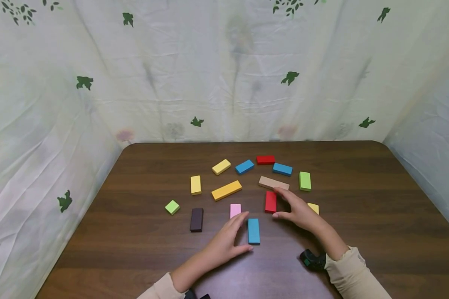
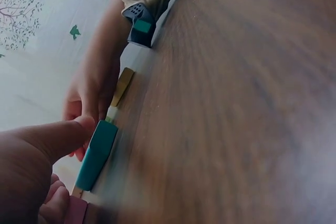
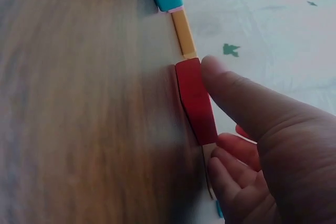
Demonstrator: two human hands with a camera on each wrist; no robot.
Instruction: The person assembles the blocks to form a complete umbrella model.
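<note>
Head view: left hand [image 1: 224,241] spread wide around near blue block [image 1: 253,231], right hand [image 1: 299,211] likewise at near red block [image 1: 270,202] — neither grips anything, contact can't tell. Both blocks sit on the table [image 1: 112,257]. Other blocks [image 1: 226,191] scattered, nothing stacked — my read: early, most handling left.

An oblong blue block [image 1: 253,231] lies flat beside the left hand [image 1: 225,241] — a red block [image 1: 270,202], likewise flat, beside the right hand [image 1: 299,211].
</note>
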